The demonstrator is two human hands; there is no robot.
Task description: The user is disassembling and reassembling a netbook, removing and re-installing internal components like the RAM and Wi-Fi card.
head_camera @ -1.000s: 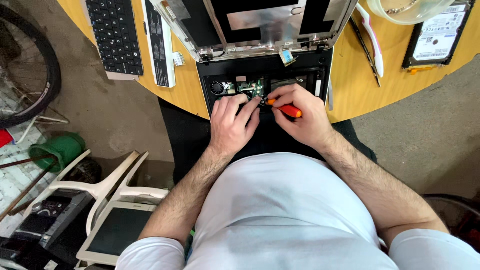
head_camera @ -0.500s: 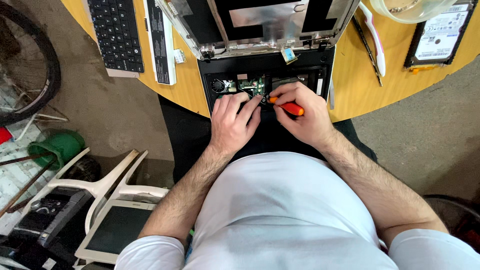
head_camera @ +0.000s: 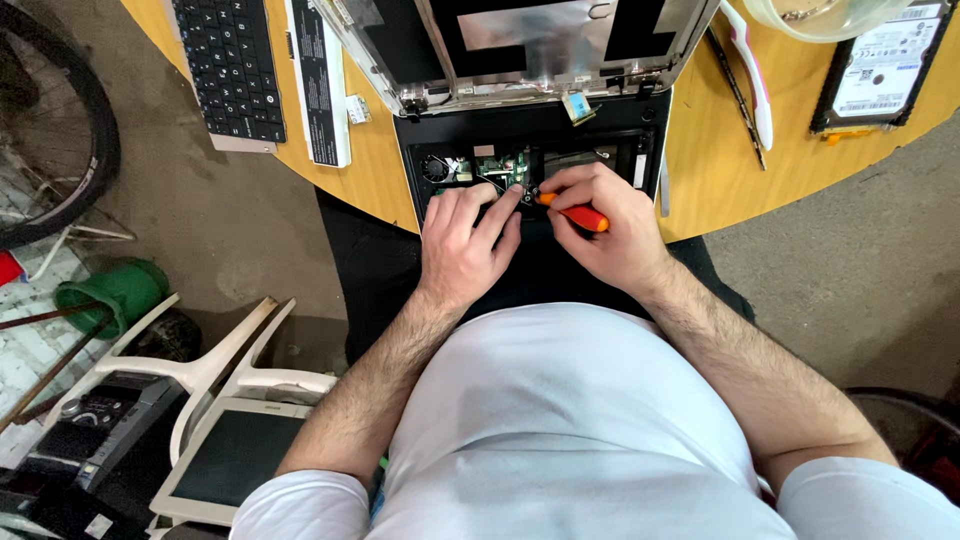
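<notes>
An opened laptop base (head_camera: 620, 125) lies at the near edge of a round wooden table, its green circuit board (head_camera: 497, 163) and small fan exposed. My right hand (head_camera: 600, 225) grips an orange-handled screwdriver (head_camera: 577, 213) whose tip points left at the board. My left hand (head_camera: 465, 240) rests flat on the base beside it, with the index finger stretched to the spot under the tip. The detached screen panel (head_camera: 520, 40) lies just behind the base.
On the wooden table (head_camera: 700, 170) lie a black keyboard (head_camera: 230, 65), a long white strip (head_camera: 318, 80), a white-handled tool (head_camera: 752, 75) and a hard drive (head_camera: 880, 65). On the floor at left stand a white plastic chair (head_camera: 200, 365), old electronics, a green pot (head_camera: 110, 290) and a bicycle wheel.
Both hands stay on the laptop base with only slight shifts. The screwdriver remains at the same spot on the board.
</notes>
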